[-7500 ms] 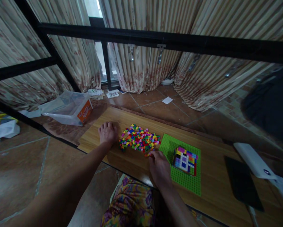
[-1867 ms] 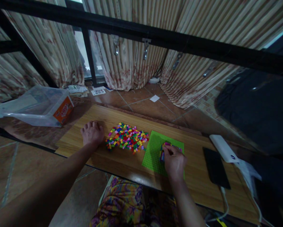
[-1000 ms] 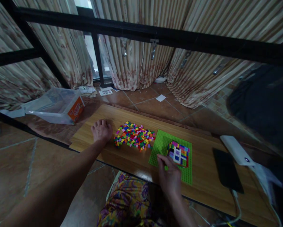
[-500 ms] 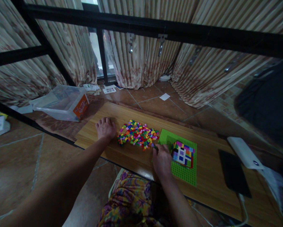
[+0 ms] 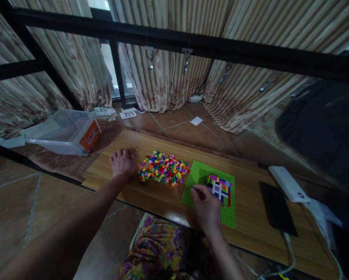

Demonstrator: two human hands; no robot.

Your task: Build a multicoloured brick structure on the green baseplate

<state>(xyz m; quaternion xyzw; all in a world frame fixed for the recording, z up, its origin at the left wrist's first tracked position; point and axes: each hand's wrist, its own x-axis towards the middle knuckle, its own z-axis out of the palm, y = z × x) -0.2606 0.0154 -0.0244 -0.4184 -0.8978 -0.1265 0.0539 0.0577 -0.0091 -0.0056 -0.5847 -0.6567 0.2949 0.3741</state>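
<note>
My left hand (image 5: 123,162) rests on the wooden board at the left of the loose brick pile, fingers lying down on the wood and holding nothing. Small toy bricks of many colours form the pile (image 5: 164,168). Over the green baseplate (image 5: 197,169), my right hand (image 5: 206,204) is closed in a pinch on a small toy brick; its colour is hard to make out. Just beyond that hand, a square brick build (image 5: 220,188) stands on the baseplate, with a colourful border and white and blue bricks within. The hand hides its near left corner.
A black phone-like slab (image 5: 277,208) and a white power strip (image 5: 286,184) with cables lie on the board's right. A clear plastic bin (image 5: 60,132) with an orange label sits on the floor at left. A black metal frame (image 5: 162,35) crosses before the curtains.
My right hand has moved from the pile's right edge to over the baseplate, beside the brick build. My left hand stays put on the board. The whole view has shifted slightly.
</note>
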